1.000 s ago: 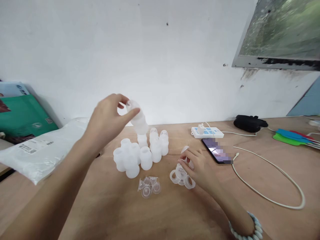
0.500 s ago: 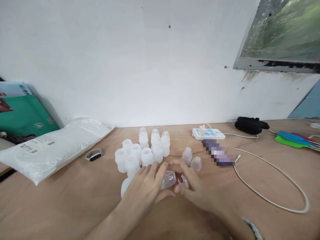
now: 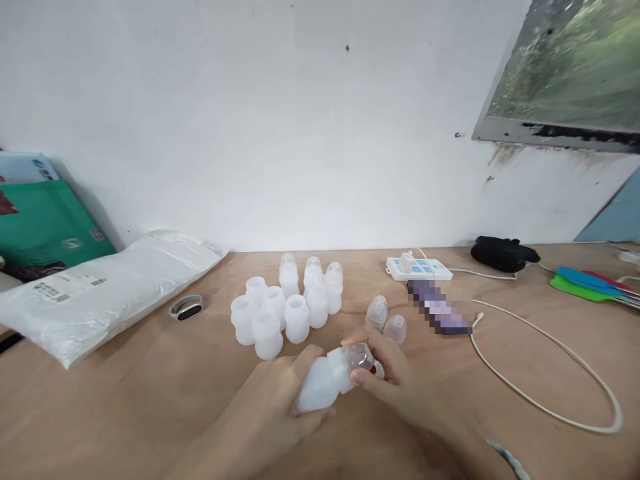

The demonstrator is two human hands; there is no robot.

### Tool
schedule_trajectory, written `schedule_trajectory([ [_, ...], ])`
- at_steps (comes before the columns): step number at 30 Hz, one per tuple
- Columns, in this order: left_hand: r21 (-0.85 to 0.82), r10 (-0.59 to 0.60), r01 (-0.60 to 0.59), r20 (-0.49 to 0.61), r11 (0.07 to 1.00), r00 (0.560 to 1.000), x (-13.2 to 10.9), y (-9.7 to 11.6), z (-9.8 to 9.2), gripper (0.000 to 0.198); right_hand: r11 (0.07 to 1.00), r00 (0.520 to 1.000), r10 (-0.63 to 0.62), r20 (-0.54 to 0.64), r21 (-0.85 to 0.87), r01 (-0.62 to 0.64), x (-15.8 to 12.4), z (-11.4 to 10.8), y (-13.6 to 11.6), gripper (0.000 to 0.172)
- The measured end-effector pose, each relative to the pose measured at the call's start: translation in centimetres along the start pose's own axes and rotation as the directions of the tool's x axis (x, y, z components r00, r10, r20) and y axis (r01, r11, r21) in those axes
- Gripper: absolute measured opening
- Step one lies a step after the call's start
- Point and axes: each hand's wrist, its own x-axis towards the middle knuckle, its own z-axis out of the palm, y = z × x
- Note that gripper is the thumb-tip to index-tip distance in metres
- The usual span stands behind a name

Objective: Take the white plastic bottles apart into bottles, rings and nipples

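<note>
A small white baby bottle (image 3: 320, 385) lies tilted in my left hand (image 3: 280, 393), whose fingers wrap round its body. At its right end is a clear domed cap (image 3: 358, 356), gripped between the thumb and fingers of my right hand (image 3: 387, 373). Another clear cap (image 3: 379, 369) shows partly behind my right fingers. Two more clear caps (image 3: 377, 312) stand just beyond that hand. Past my left hand, several open white bottles (image 3: 269, 335) stand upright in a cluster. Behind them are several white bottles with clear caps on top (image 3: 317, 300).
A white plastic parcel (image 3: 115, 287) and a grey wristband (image 3: 186, 307) lie at left. At right are a power strip (image 3: 419, 269), a pixelated phone-like object (image 3: 437, 307), a looped white cable (image 3: 597, 380), a black case (image 3: 505, 255) and coloured spatulas (image 3: 583, 287).
The white bottle, earlier mostly hidden behind my left hand, now shows between both hands, tilted to the right. My left hand has moved lower and left, away from the bottle cluster.
</note>
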Motion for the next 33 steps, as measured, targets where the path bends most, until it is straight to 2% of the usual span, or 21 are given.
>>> schedule_trajectory([
  [3,-0.356,-0.015,0.077,0.172,0.931,0.985,-0.1,-0.3,-0.6,0.027,1.0,0.998,-0.008,0.061,0.004,0.008,-0.1,0.1,0.0,0.033],
  [6,-0.618,0.05,0.208,0.374,0.758,0.926,0.3,-1.2,-0.9,0.034,1.0,0.995,-0.02,0.097,0.007,0.02,-0.2,0.1,0.2,0.038],
  [8,-0.699,0.111,0.297,0.474,0.651,0.873,0.7,-2.0,-0.8,0.038,0.999,0.994,-0.037,0.106,0.013,0.036,-0.4,0.1,0.4,0.041],
  [10,-0.746,0.178,0.349,0.525,0.567,0.832,1.1,-2.6,-0.5,0.043,0.998,0.991,-0.061,0.115,0.017,0.059,-0.4,0.0,0.7,0.042],
  [12,-0.771,0.219,0.358,0.53,0.527,0.819,1.3,-2.9,-0.3,0.045,0.997,0.991,-0.074,0.11,0.012,0.074,-0.4,0.0,1.0,0.041],
  [14,-0.761,0.184,0.357,0.522,0.541,0.833,1.2,-2.8,-0.1,0.043,0.997,0.995,-0.074,0.065,0.003,0.074,-0.2,0.0,1.2,0.04],
  [16,-0.737,0.1,0.349,0.488,0.578,0.867,0.9,-2.5,-0.1,0.042,0.997,0.997,-0.07,0.018,0.022,0.069,0.0,0.0,1.3,0.043],
  [21,-0.681,-0.037,0.334,0.411,0.651,0.911,0.1,-1.7,0.1,0.055,0.995,1.0,-0.031,-0.002,0.099,0.031,0.3,0.1,0.9,0.047],
  [25,-0.552,-0.071,0.2,0.247,0.809,0.966,-0.1,-1.8,0.7,0.05,0.992,0.999,0.027,-0.024,0.121,-0.024,0.4,0.3,0.2,0.04],
  [27,-0.486,-0.067,0.155,0.194,0.86,0.979,-0.2,-1.8,1.0,0.045,0.989,0.997,0.063,-0.038,0.136,-0.057,0.5,0.4,0.0,0.036],
  [30,-0.468,-0.068,0.149,0.186,0.871,0.98,-0.4,-1.7,1.1,0.045,0.972,0.988,0.148,-0.046,0.193,-0.137,0.5,0.6,0.2,0.037],
  [33,-0.541,-0.046,0.172,0.239,0.823,0.97,-0.4,-1.7,0.8,0.046,0.944,0.981,0.193,-0.011,0.274,-0.183,0.5,0.7,0.4,0.042],
])
